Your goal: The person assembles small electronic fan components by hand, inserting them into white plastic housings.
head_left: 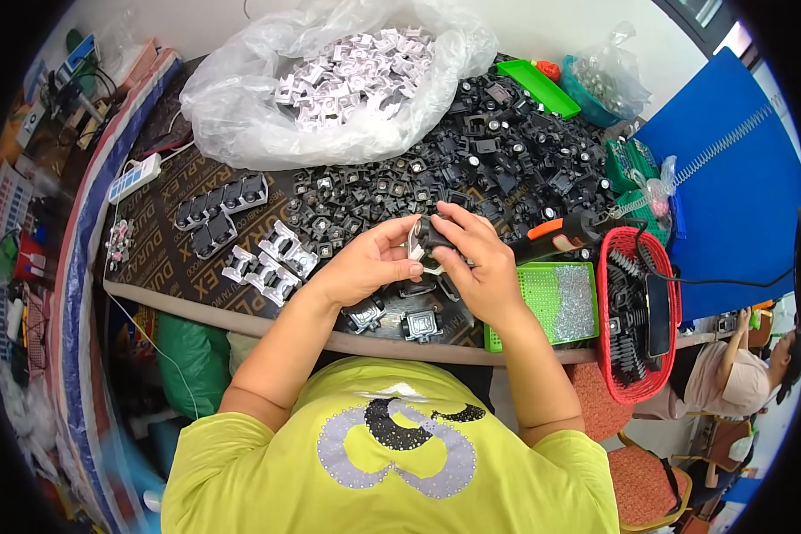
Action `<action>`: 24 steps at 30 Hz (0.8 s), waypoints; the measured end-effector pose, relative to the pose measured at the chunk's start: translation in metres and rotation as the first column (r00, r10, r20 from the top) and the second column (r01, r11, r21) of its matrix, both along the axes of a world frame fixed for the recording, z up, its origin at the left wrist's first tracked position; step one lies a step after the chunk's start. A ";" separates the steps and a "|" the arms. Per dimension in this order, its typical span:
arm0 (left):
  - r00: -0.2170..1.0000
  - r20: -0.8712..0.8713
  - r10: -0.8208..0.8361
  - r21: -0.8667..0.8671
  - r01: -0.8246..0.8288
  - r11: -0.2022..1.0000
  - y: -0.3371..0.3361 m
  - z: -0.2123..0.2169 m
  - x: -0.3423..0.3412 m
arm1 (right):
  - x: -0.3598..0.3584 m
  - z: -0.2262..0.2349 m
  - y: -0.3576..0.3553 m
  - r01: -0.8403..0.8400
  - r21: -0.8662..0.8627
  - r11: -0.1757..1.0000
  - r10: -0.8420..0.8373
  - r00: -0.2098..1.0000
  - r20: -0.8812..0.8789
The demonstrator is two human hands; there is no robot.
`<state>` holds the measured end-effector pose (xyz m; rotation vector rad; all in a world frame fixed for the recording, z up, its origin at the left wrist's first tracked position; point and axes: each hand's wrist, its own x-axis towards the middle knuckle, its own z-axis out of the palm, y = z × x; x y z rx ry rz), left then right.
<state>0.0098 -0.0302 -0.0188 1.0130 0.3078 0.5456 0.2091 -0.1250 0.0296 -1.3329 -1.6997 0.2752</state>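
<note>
Above the table's near edge, my left hand (371,263) closes its thumb and fingers on a small white plastic part (414,240). From the other side, my right hand (481,256) grips a black plastic piece (434,233) that is pressed against the white one. Fingers hide where the two pieces meet. Just below my hands, silver-and-black assembled parts (421,326) lie near the edge. Left of my left hand sit several white-and-black parts (280,258), with black parts (222,209) lined up behind them.
A big heap of black parts (507,151) spreads behind my hands. Beyond is a clear plastic bag (222,107) of white parts. To the right are a black-and-orange power screwdriver (556,236) on a coiled spring, a green screw tray (529,294) and a red basket (627,393).
</note>
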 end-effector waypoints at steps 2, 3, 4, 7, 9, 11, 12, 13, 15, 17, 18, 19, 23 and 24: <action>1.000 -0.002 -0.001 -0.010 0.001 1.000 0.000 0.000 0.000 | 0.000 0.003 -0.002 -0.030 -0.032 0.999 0.030 1.000 -0.008; 1.000 0.002 -0.005 -0.010 0.005 1.000 0.000 0.000 0.000 | 0.002 0.002 -0.002 -0.040 -0.040 0.998 0.039 0.999 -0.013; 1.000 0.006 -0.010 -0.010 0.010 1.000 -0.001 -0.001 0.000 | 0.002 0.001 -0.002 -0.043 -0.042 0.998 0.043 0.999 -0.012; 0.999 0.024 0.022 -0.033 -0.021 0.999 -0.005 0.000 0.002 | 0.001 0.000 -0.001 -0.063 -0.094 0.994 0.052 0.993 -0.110; 0.998 0.027 0.048 -0.040 -0.046 0.998 -0.007 0.003 0.002 | -0.002 0.001 -0.001 -0.035 -0.083 0.996 0.022 0.989 -0.146; 0.998 0.007 0.070 -0.042 -0.069 0.997 -0.007 0.003 0.002 | -0.002 0.001 -0.001 -0.035 -0.085 0.996 0.022 0.988 -0.150; 0.997 0.008 0.072 -0.043 -0.072 0.997 -0.006 0.001 0.001 | -0.003 0.001 0.000 -0.036 -0.085 0.996 0.023 0.988 -0.156; 0.999 0.018 0.044 -0.048 -0.044 0.998 -0.005 -0.002 0.000 | -0.003 0.001 0.000 -0.038 -0.085 0.996 0.025 0.988 -0.155; 0.999 0.028 0.017 -0.053 -0.016 0.998 -0.004 -0.004 -0.001 | -0.003 0.004 0.000 -0.021 -0.051 0.998 0.019 0.998 -0.053; 0.999 0.037 0.018 -0.044 -0.016 0.999 -0.005 -0.005 -0.002 | -0.004 0.009 -0.002 -0.010 -0.043 0.999 0.008 0.999 -0.052; 0.999 0.037 0.018 -0.045 -0.016 0.999 -0.005 -0.004 -0.002 | -0.004 0.011 -0.002 0.004 -0.033 0.999 -0.005 0.999 -0.052; 0.999 0.041 0.027 -0.023 -0.026 0.999 -0.005 -0.002 -0.002 | -0.004 0.010 -0.002 0.004 -0.033 0.999 -0.006 0.999 -0.052; 0.998 0.054 0.045 0.046 -0.047 0.998 -0.006 -0.010 -0.002 | -0.003 0.009 -0.001 -0.040 -0.023 0.999 0.039 0.998 -0.056; 0.998 0.054 0.045 0.047 -0.047 0.998 -0.005 -0.011 -0.002 | -0.003 0.009 -0.001 -0.040 0.004 0.999 0.040 0.998 -0.054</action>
